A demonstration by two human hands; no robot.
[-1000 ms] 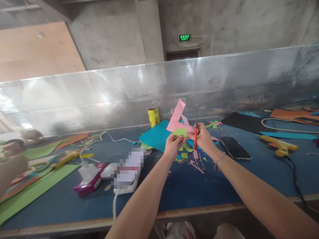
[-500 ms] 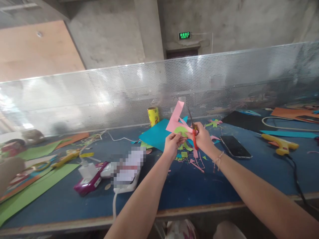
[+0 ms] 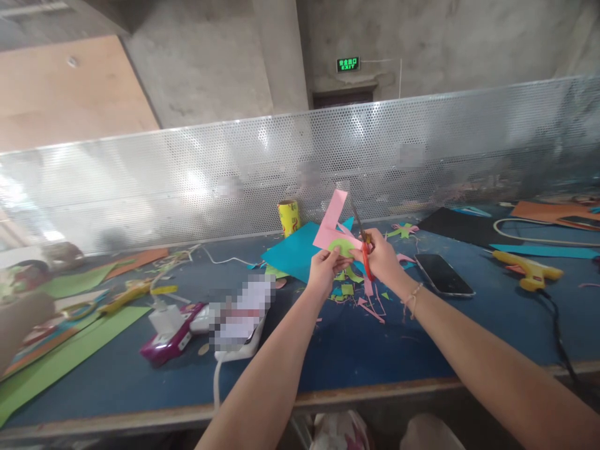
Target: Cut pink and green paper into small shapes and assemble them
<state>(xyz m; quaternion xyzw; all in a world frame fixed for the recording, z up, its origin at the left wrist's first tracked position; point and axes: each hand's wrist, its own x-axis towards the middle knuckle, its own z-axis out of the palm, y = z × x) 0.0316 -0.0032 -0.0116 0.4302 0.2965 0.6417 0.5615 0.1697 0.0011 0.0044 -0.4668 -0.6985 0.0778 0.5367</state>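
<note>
Well inside table edge point(image 3: 384, 392), left fingers point(image 3: 334, 255) pinch green paper point(image 3: 341, 245), right fingers point(image 3: 377, 236) grip scissors point(image 3: 366, 260).

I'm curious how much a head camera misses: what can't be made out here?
All in the head view:
- Scissors: part of the handles is hidden by the right hand.
- Green paper piece: its lower edge is partly covered by the left hand.
- Pale item: its face is blurred by pixelation.
- Orange sheet: cut off by the right edge.
</note>
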